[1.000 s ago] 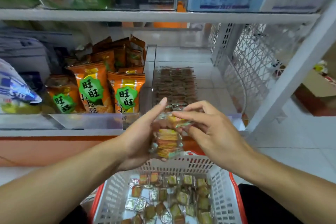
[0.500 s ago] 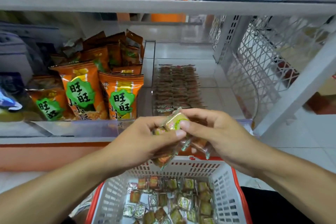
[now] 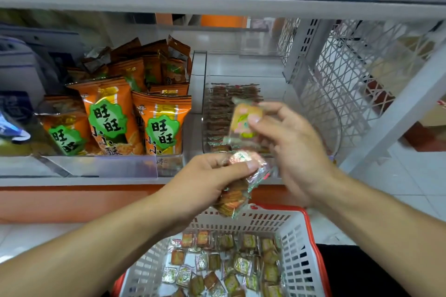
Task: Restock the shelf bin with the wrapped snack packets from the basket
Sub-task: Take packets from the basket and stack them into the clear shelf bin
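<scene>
My left hand [image 3: 212,181] grips a stack of small clear-wrapped snack packets [image 3: 235,196] above the basket's far rim. My right hand [image 3: 289,147] pinches a single wrapped packet [image 3: 243,120], lifted in front of the clear shelf bin [image 3: 311,113]. Neat rows of the same packets [image 3: 222,113] fill the bin's left side; its right side is bare. Below, the white basket with a red rim [image 3: 295,243] holds several loose packets [image 3: 231,265].
Orange snack bags [image 3: 159,123] stand in the bin to the left, behind a clear front lip. A white shelf board [image 3: 217,5] runs overhead. A white mesh side panel [image 3: 350,84] and a slanted post [image 3: 395,113] close off the right.
My right hand has pulled one packet off the stack and raised it toward the bin. My left hand keeps the rest of the stack, slightly lower.
</scene>
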Motion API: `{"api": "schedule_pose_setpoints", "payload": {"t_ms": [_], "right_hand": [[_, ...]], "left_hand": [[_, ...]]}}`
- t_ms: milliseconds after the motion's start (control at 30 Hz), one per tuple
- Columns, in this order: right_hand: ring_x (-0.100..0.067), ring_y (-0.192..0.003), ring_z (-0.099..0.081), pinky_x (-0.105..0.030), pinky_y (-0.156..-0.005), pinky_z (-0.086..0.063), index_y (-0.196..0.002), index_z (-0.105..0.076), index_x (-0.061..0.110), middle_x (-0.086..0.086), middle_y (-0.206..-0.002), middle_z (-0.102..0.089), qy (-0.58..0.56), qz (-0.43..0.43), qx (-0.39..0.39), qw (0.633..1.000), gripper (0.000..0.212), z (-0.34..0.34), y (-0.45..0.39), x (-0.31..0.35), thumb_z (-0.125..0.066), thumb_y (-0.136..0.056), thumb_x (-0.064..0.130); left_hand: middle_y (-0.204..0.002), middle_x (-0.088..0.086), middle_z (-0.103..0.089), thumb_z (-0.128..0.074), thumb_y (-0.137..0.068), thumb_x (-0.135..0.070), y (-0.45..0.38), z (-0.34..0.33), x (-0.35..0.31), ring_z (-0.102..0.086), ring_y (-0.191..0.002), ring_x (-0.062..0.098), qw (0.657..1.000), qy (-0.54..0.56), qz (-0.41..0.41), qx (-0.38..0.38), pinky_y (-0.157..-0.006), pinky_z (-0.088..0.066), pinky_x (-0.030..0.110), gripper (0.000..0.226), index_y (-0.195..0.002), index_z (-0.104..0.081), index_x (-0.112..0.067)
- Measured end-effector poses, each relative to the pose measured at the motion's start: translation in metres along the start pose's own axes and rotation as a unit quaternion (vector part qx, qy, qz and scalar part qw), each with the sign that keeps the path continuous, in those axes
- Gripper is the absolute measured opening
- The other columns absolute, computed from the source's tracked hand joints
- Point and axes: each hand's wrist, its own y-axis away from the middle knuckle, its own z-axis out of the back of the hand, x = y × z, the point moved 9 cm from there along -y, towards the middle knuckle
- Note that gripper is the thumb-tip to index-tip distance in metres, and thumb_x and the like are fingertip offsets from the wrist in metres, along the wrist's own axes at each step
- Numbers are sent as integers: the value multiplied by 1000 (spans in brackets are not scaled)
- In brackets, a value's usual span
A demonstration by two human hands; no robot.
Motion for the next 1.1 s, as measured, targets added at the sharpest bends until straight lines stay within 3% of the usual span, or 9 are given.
{"api": "schedule_pose_setpoints", "payload": {"t_ms": [67,133,200,367,533,633,767,867,1100], "right_hand": [[-8,-82,-72,-21,-73,-54,-102,-57,22,0,-94,-76,178,72,-35,981,25,26,-19,29,-67,-91,2],[-12,-95,-70,-33,-88,-52,-103,-55,34,7,-102,-73,425,83,-23,901,32,46,-33,41,-73,-89,11],[-15,-99,-68,-39,-94,-52,-95,-59,37,12,-99,-71,540,34,7,841,30,65,-39,29,-78,-85,16],[-13,-81,-69,-34,-76,-55,-87,-67,33,11,-84,-71,569,-17,46,821,23,69,-44,-2,-83,-79,19],[-7,-64,-58,-19,-55,-41,-101,-73,24,12,-76,-65,605,-84,67,789,27,72,-50,-24,-86,-78,24],[-19,-78,-69,-29,-73,-53,-102,-75,23,-3,-86,-75,564,-128,91,811,22,73,-51,-31,-83,-82,26],[-7,-100,-65,-28,-94,-48,-115,-75,30,11,-111,-75,548,-197,147,800,35,72,-42,-38,-67,-90,53],[-11,-120,-58,-35,-114,-38,-128,-68,30,10,-132,-66,572,-236,173,766,44,71,-36,-42,-59,-94,56],[-13,-126,-56,-35,-117,-34,-134,-63,24,5,-136,-63,502,-230,137,822,40,71,-41,-47,-58,-99,42]], "left_hand": [[-75,3,-67,-75,-89,-40,1,5,6,-63,-62,16,1000,-12,15,-24,-55,-47,24,38,-108,-73,-7],[-75,1,-70,-74,-91,-38,2,11,13,-65,-61,16,998,-8,30,-50,-51,-47,23,26,-104,-72,-16],[-79,2,-74,-73,-91,-39,4,13,19,-69,-65,16,997,-1,40,-62,-53,-50,25,23,-105,-70,-21],[-86,1,-78,-76,-88,-40,5,11,20,-73,-71,16,997,13,28,-64,-59,-55,25,23,-106,-72,-25],[-91,3,-79,-78,-80,-50,2,16,13,-76,-75,19,996,18,12,-91,-62,-58,31,39,-112,-67,-30],[-87,0,-79,-78,-79,-50,0,19,12,-75,-72,17,994,24,7,-102,-56,-55,26,37,-109,-68,-31],[-88,1,-79,-75,-87,-45,-1,25,14,-75,-73,18,993,23,5,-112,-57,-56,26,28,-110,-68,-31],[-89,2,-79,-76,-86,-44,-1,27,13,-76,-73,18,993,24,1,-115,-58,-57,27,29,-110,-68,-29],[-89,2,-79,-79,-78,-49,0,26,13,-74,-73,19,994,23,-1,-108,-58,-56,28,37,-108,-70,-29]]}}
